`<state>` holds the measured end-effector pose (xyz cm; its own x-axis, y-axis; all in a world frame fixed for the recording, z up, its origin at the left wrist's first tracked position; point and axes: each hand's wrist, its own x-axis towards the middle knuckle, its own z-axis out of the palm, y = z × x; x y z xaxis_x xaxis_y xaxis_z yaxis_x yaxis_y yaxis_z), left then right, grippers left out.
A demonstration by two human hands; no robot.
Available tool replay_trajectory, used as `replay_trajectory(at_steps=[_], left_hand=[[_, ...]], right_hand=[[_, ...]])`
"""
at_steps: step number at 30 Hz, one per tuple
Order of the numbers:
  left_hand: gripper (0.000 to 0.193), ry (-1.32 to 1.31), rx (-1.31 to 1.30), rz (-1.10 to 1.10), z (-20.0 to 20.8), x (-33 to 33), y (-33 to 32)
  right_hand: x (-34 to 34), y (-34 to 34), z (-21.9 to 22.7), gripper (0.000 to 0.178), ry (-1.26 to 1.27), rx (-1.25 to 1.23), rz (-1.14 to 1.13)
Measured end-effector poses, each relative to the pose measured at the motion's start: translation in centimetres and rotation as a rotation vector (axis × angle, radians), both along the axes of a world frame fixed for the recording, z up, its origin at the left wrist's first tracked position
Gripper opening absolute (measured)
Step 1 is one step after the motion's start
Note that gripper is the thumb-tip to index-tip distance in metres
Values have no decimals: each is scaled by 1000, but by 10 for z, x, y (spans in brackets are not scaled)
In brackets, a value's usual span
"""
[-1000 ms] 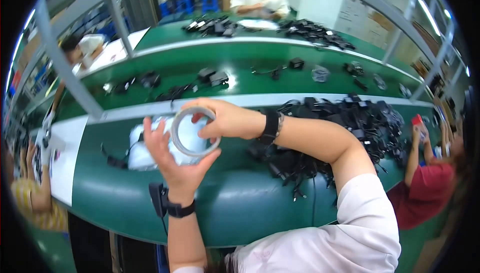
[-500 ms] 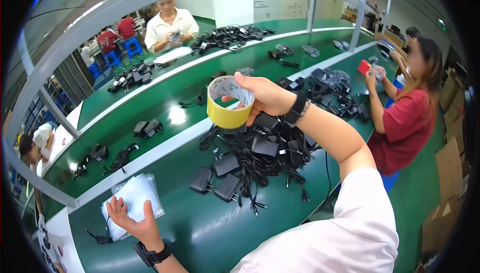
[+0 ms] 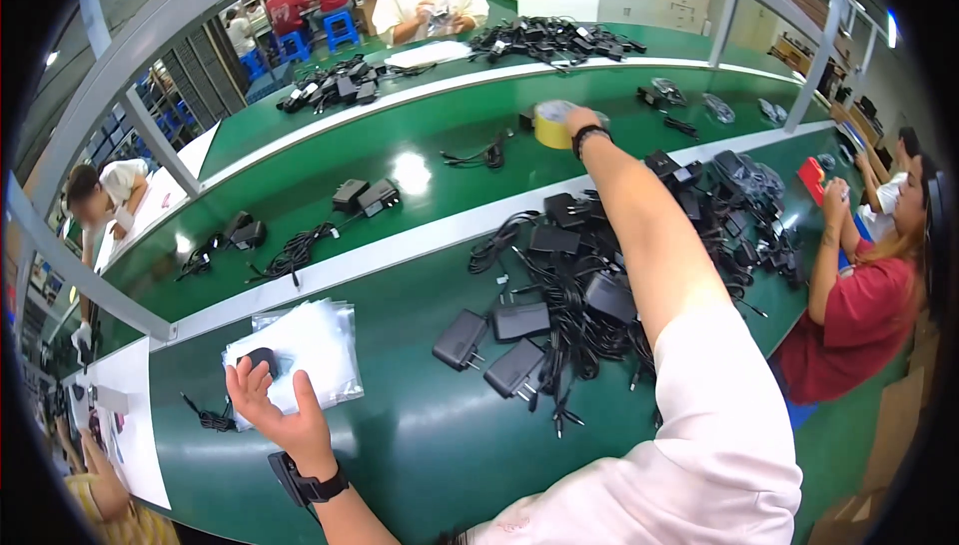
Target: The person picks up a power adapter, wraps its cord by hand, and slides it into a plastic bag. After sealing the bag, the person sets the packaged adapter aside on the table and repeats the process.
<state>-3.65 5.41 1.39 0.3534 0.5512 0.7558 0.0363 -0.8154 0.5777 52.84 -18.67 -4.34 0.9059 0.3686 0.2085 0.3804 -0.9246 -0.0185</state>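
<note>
My right hand (image 3: pixel 583 121) is stretched far across the bench, closed on a roll of yellow tape (image 3: pixel 552 127) over the middle green strip. Its fingers are partly hidden by the wrist and the roll. My left hand (image 3: pixel 280 405) is open, palm up and fingers spread, holding nothing. It hovers beside a stack of clear plastic bags (image 3: pixel 325 345), and a black adapter (image 3: pixel 262 360) shows just behind its fingers. Under my right arm lies a heap of black power adapters (image 3: pixel 589 290) with bundled cables; a few adapters (image 3: pixel 460 339) sit apart at its left edge.
Pairs of adapters (image 3: pixel 366 197) and coiled cables rest on the middle strip (image 3: pixel 420 215). A pale rail (image 3: pixel 400 247) divides it from my bench. A grey metal frame (image 3: pixel 150 317) rises at left. People work opposite, at left and at right, one in a red shirt (image 3: pixel 859 295).
My right hand has carried the tape roll away from me, out over the middle strip. The view has shifted, and my left hand stays open near the bags.
</note>
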Motion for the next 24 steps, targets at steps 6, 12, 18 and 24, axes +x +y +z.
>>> replay_trajectory(at_steps=[6,12,18,24], left_hand=[[72,-22,-126,-3,1,1,1],[73,-75,-113,-54,11,9,-4],[73,-93,-71,-41,11,7,-3],[66,-12,118,58,13,-4,1]], right_hand=[[27,-18,-38,66,111,327,-411],[-44,19,109,55,119,659,184],[-151,108,141,40,209,325,678],[-166,195,79,68,280,49,850]])
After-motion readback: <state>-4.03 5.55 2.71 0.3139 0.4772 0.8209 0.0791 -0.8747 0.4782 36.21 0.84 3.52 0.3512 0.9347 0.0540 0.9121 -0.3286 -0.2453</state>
